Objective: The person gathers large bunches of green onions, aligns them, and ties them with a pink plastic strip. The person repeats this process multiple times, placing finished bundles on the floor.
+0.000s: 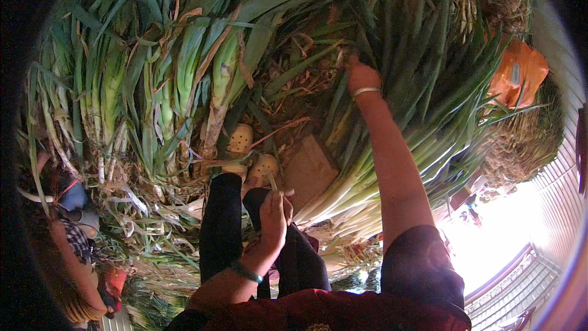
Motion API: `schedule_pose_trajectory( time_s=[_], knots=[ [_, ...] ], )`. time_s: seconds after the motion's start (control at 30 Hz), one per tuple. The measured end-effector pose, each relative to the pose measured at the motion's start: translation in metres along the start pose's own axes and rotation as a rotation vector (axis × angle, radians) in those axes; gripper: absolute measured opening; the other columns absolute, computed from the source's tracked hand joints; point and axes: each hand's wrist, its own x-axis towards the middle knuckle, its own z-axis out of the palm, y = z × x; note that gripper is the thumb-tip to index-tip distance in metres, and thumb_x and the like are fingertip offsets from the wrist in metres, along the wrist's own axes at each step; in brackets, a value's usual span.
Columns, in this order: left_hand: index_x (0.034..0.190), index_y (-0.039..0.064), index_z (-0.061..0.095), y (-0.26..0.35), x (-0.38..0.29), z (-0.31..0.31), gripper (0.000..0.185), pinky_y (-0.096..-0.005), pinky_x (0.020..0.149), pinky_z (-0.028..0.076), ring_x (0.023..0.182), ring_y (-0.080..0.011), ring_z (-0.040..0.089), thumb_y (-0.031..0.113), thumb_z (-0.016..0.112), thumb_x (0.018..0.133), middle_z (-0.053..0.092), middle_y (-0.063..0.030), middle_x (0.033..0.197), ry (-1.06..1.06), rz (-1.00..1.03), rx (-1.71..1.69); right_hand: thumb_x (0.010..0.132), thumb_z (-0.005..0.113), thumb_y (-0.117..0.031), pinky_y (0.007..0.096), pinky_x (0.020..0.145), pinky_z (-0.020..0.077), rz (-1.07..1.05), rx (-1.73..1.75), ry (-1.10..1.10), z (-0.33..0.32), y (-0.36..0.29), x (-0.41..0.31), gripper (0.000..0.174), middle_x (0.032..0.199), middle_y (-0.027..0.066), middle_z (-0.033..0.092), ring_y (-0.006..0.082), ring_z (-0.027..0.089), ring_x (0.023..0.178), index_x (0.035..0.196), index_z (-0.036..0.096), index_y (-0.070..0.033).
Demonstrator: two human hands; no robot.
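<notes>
My left hand [274, 220], with a bracelet at the wrist, is closed above my knees. A thin pale piece [273, 181] sticks up from its fingers; whether it is a stalk or a tool cannot be told. My right hand [363, 76] reaches far forward among the leaves at the left edge of a large pile of long green onions [404, 101]. Its fingers are dim and partly hidden, so its hold is unclear. The pile's white stems [353, 193] point back towards me. Upright bunches of thick green onions [183, 82] with dirty roots stand at the left.
A brown flat block [310, 170] lies beside my yellow clogs [264, 168], near a pink tie [280, 131]. Leaf scraps [298, 73] cover the ground ahead. At the right are an orange bag [519, 73] and more bundles [519, 147]. Another person's arm [73, 262] is at the lower left.
</notes>
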Motion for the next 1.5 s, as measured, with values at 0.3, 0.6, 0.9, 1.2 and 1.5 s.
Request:
schedule_pose_trajectory(
  time_s=[0.3, 0.6, 0.9, 1.2, 1.5],
  knots=[
    [0.129, 0.014, 0.04, 0.097, 0.183, 0.069, 0.044, -0.0372, 0.048, 0.046, 0.053, -0.0275, 0.057, 0.002, 0.043, 0.086, 0.059, -0.0152, 0.067, -0.149, 0.899, 0.93, 0.093, 0.042, -0.023, 0.0437, 0.051, 0.0468, -0.086, 0.862, 0.245, 0.036, -0.005, -0.035, 0.03, 0.082, 0.016, 0.063, 0.0346, 0.06, 0.065, 0.114, 0.051, -0.005],
    [0.129, 0.021, 0.041, 0.066, 0.229, 0.061, 0.055, -0.0464, 0.06, 0.049, 0.07, -0.0378, 0.06, 0.002, 0.043, 0.078, 0.061, -0.0219, 0.082, -0.323, 0.684, 1.569, 0.09, 0.043, -0.041, 0.0423, 0.086, 0.0423, 0.446, 1.525, 0.162, 0.06, -0.033, -0.017, 0.051, 0.11, 0.0197, 0.058, 0.0355, 0.056, 0.097, 0.12, 0.049, 0.0],
    [0.118, 0.012, 0.05, 0.06, 0.236, 0.027, 0.039, -0.0448, 0.055, 0.05, 0.066, -0.0335, 0.062, 0.006, 0.042, 0.08, 0.063, -0.0174, 0.076, -0.409, 0.684, 1.904, 0.088, 0.05, -0.043, 0.0315, 0.063, 0.0451, 0.44, 1.973, 0.102, 0.051, -0.019, -0.008, 0.042, 0.095, 0.0039, 0.059, 0.0141, 0.053, 0.075, 0.108, 0.058, -0.008],
    [0.123, 0.001, 0.041, 0.091, 0.219, 0.065, 0.045, -0.0443, 0.076, 0.048, 0.105, -0.0309, 0.052, 0.012, 0.052, 0.08, 0.052, -0.02, 0.113, -0.234, 0.846, 1.985, 0.09, 0.045, -0.035, 0.0281, 0.049, 0.04, 0.332, 2.23, 0.194, 0.063, -0.024, -0.011, 0.03, 0.082, 0.0058, 0.061, 0.0137, 0.054, 0.068, 0.095, 0.057, -0.008],
    [0.138, 0.01, 0.018, 0.092, 0.244, 0.15, 0.072, -0.0412, 0.085, 0.043, 0.104, -0.0398, 0.051, 0.001, 0.055, 0.077, 0.049, -0.0239, 0.118, -0.511, 0.708, 0.967, 0.089, 0.05, -0.017, 0.0274, 0.085, 0.0405, 0.059, 1.716, 0.52, 0.072, -0.017, -0.022, 0.028, 0.106, 0.008, 0.058, 0.0149, 0.053, 0.096, 0.112, 0.054, -0.001]
  ],
)
